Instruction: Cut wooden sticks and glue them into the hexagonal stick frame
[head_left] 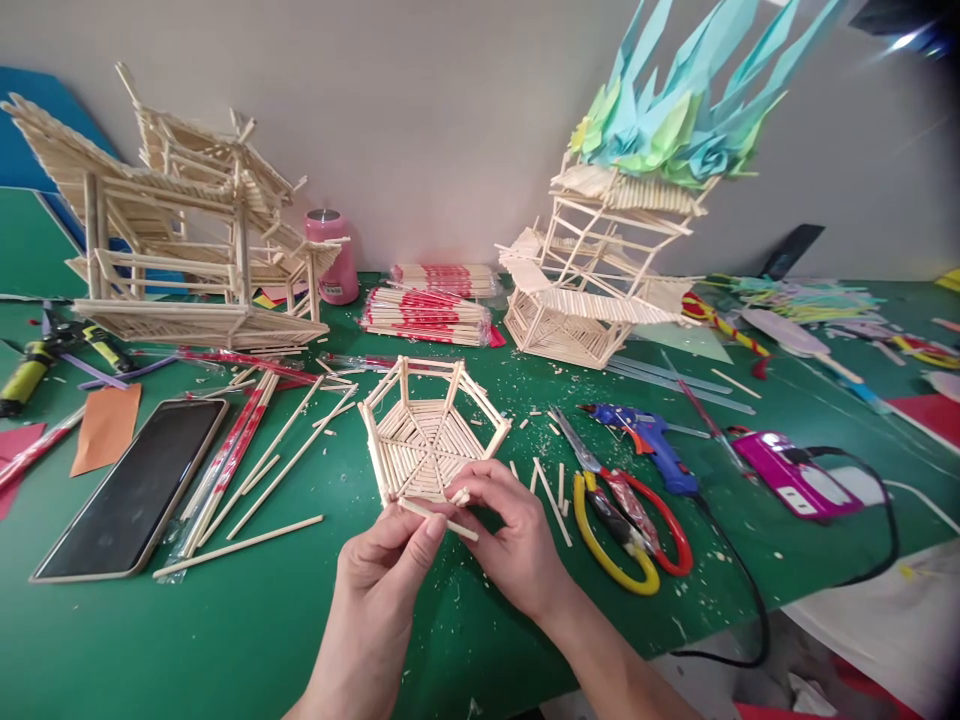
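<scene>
Close in front of me stands a small web-patterned frame (431, 440) of thin wooden sticks, with short posts and rails around its base. My left hand (379, 575) is closed, pinching a short wooden stick (442, 520) between thumb and finger at the near edge. Beside it, my right hand (514, 535) has its fingers closed on the frame's near side, where a pale stick end shows between the fingertips. The fingers partly hide the near rail, so I cannot tell whether the short stick touches it.
Scissors (637, 530), a blue glue gun (652, 440) and a purple box (799, 475) with a cord lie to the right. Leftward are a phone (131, 490) and loose sticks (270, 470). Two larger stick models, a house (202, 260) and a paper-topped tower (592, 270), stand behind.
</scene>
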